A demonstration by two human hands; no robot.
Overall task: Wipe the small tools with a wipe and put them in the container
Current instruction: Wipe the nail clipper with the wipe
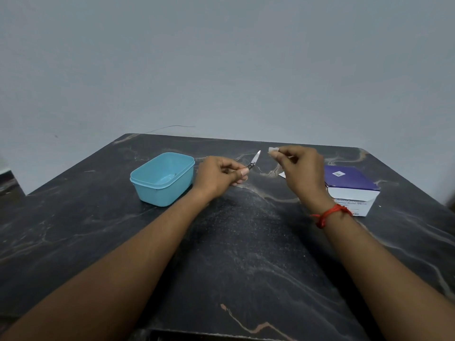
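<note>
The work looks to be in its early or middle part. The left hand [219, 177] is curled round the dark handle of a small folding knife with a bright silver blade [254, 159], and the blade points up toward one o'clock, off the black marble-patterned table [246, 242]. Just beside the blade tip, at its three o'clock and not touching it, the right hand [299, 166] pinches a small white folded wipe [272, 150] between thumb and fingertips. Whether this knife has already had its wipe cannot be told. The two hands are near each other but apart. The light blue rectangular plastic container [160, 193] stands open on the table at nine o'clock of the left hand, close by it. Its floor shows only a tiny dark mark, too small to name, so few or no tools seem stored yet. At three o'clock of the right hand sits a purple-and-white cardboard box of alcohol swabs [349, 183], and a scrap of white wrapper [282, 175] lies by its near corner. Judging by this, what remains is the wiping of the blade and the drop into the container.
</note>
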